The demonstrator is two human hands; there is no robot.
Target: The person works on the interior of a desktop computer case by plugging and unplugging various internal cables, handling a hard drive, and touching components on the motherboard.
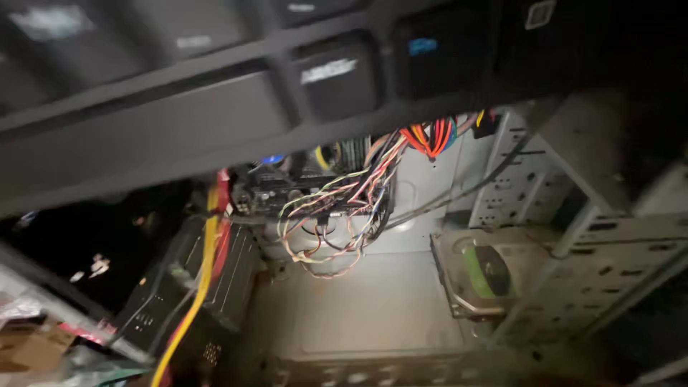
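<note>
Dangling wire bundle (337, 215) inside open computer case (373, 308), no fingers near.

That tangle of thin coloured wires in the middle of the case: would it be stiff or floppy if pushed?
Probably floppy: the wire bundle droops in loose loops. Likely light, since the strands look thin. It may snag, as the loops cross one another.
</note>
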